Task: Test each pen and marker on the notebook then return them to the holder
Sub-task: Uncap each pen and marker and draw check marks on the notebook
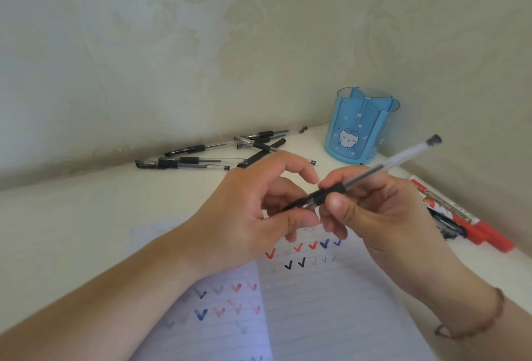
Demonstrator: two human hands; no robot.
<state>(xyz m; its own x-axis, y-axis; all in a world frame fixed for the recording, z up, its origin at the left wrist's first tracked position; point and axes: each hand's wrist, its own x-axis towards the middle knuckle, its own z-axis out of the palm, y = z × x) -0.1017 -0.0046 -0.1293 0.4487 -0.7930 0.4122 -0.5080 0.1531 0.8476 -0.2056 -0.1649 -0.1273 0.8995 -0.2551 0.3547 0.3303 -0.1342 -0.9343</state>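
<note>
My right hand [371,211] grips a clear black gel pen [383,166] by its dark grip, with the barrel pointing up and to the right. My left hand [253,211] pinches the pen's black cap [299,202] at the tip end; I cannot tell whether the cap is on or off. Both hands hover over the open lined notebook [316,303], which bears red, blue and black tick marks. The blue pen holder [359,127] stands empty at the back right.
Several black gel pens [207,156] lie scattered by the wall behind my left hand. Red markers [449,211] and dark pens lie on the desk at the right. Walls close in behind and to the right.
</note>
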